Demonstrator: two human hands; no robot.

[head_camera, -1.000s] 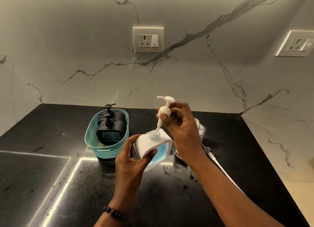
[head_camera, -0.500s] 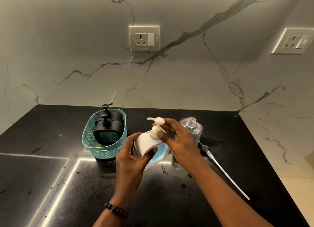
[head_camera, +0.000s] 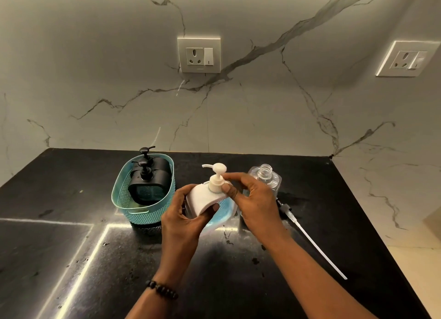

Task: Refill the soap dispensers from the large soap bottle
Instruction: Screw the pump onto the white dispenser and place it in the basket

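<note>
Grip: right hand (head_camera: 253, 199) fingertips pinched on pump collar (head_camera: 216, 184); left hand (head_camera: 183, 213) wrapped around white dispenser (head_camera: 205, 199).
Axis: pump upright, directly above dispenser neck, spout leftward.
Nearer: right hand, for twisting.
Beyond: open clear bottle (head_camera: 265, 179) just right, on desk (head_camera: 71, 247).

No text, brand, number or sign can be read anywhere, neither on the dispenser (head_camera: 207, 199), nor on the clear bottle (head_camera: 267, 180), nor on the wall sockets (head_camera: 198, 55), whose small marks are too blurred.
</note>
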